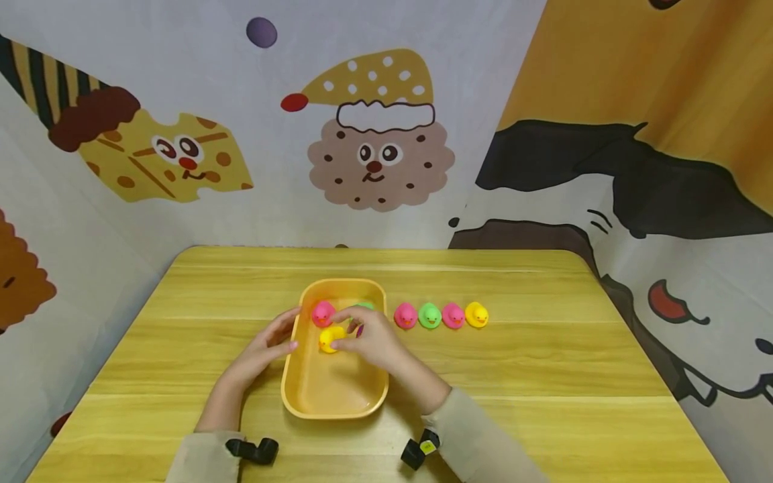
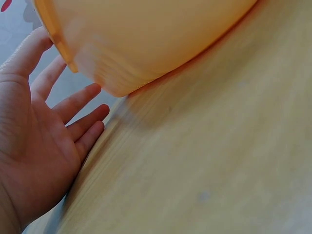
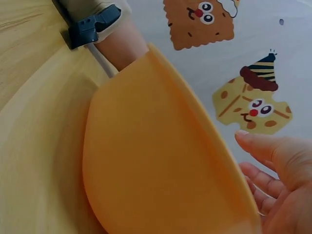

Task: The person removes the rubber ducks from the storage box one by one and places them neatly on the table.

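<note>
A yellow-orange plastic tub stands on the table. In it lie a pink toy duck, a yellow toy duck and a green one, partly hidden. Something purple peeks out below the right hand. My left hand touches the tub's left side, its thumb at the rim and its fingers spread in the left wrist view. Over the tub's right rim reaches my right hand, thumb at the yellow duck and index finger apart from it. The right wrist view hides the ducks behind the tub wall.
Right of the tub, a row of ducks runs across the table: pink, green, pink and yellow. A cartoon-printed cloth hangs behind the table.
</note>
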`<state>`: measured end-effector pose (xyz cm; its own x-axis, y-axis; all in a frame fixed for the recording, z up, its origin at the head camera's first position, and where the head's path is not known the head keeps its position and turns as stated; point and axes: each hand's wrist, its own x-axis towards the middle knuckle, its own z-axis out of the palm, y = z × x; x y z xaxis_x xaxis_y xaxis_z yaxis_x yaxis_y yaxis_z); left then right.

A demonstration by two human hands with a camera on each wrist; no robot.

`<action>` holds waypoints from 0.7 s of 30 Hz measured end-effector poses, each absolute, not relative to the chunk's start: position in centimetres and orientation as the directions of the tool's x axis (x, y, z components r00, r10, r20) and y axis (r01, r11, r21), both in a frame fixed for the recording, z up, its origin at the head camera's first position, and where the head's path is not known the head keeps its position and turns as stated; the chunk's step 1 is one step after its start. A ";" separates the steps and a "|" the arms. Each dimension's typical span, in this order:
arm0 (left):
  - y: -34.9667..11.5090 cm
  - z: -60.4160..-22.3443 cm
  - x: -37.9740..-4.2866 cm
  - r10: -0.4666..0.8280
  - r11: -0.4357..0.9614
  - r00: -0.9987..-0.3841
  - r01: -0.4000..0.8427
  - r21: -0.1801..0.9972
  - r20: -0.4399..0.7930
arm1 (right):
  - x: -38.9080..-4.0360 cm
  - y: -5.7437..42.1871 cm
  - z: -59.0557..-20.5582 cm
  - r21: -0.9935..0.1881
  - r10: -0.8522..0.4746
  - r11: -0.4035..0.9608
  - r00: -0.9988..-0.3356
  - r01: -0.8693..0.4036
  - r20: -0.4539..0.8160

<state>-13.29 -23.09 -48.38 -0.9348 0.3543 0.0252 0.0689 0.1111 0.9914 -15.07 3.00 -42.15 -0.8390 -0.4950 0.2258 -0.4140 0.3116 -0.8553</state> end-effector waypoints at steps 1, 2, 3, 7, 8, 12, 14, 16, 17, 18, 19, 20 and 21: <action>-23.1 -48.4 -13.3 0.354 0.111 -0.935 0.069 0.991 0.025 | -15.1 2.9 -42.3 -0.855 -0.497 0.315 -0.839 -0.412 0.221; -23.1 -48.4 -13.3 0.355 0.110 -0.934 0.068 0.992 0.025 | -15.2 2.7 -42.4 -0.856 -0.498 0.317 -0.839 -0.409 0.217; -23.1 -48.4 -13.3 0.356 0.110 -0.934 0.067 0.992 0.024 | -15.3 2.6 -42.5 -0.856 -0.499 0.322 -0.841 -0.404 0.209; -23.1 -48.4 -13.3 0.357 0.113 -0.934 0.074 0.991 0.029 | -15.6 2.2 -42.6 -0.851 -0.497 0.358 -0.850 -0.385 0.176; -23.1 -48.4 -13.3 0.357 0.115 -0.934 0.077 0.990 0.031 | -15.7 2.1 -42.6 -0.848 -0.498 0.365 -0.850 -0.384 0.171; -23.1 -48.4 -13.3 0.358 0.116 -0.933 0.085 0.990 0.038 | -16.1 1.8 -42.5 -0.828 -0.516 0.402 -0.844 -0.392 0.149; -23.1 -48.4 -13.3 0.359 0.112 -0.932 0.084 0.990 0.039 | -16.3 1.6 -42.6 -0.813 -0.527 0.425 -0.839 -0.398 0.135; -23.1 -48.4 -13.3 0.361 0.108 -0.932 0.081 0.991 0.037 | -16.6 1.4 -42.7 -0.799 -0.536 0.451 -0.836 -0.399 0.115; -23.1 -48.4 -13.3 0.362 0.105 -0.932 0.078 0.991 0.035 | -16.7 1.3 -42.7 -0.794 -0.539 0.463 -0.836 -0.395 0.102; -23.1 -48.3 -13.3 0.363 0.105 -0.931 0.078 0.991 0.035 | -16.7 1.2 -42.7 -0.786 -0.539 0.480 -0.838 -0.390 0.086; -23.1 -48.3 -13.3 0.364 0.106 -0.931 0.077 0.991 0.034 | -16.9 1.1 -42.9 -0.780 -0.539 0.493 -0.839 -0.385 0.074; -23.1 -48.3 -13.3 0.365 0.105 -0.930 0.077 0.991 0.034 | -17.0 1.0 -42.9 -0.774 -0.539 0.506 -0.840 -0.381 0.061; -23.2 -48.3 -13.3 0.367 0.104 -0.930 0.077 0.992 0.033 | -17.1 0.9 -43.0 -0.768 -0.539 0.517 -0.841 -0.377 0.050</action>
<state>-13.32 -23.16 -48.32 -0.9298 0.3665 0.0334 0.0767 0.1043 0.9916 -17.07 0.89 -42.99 -0.8408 -0.5390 0.0504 -0.3773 0.5168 -0.7684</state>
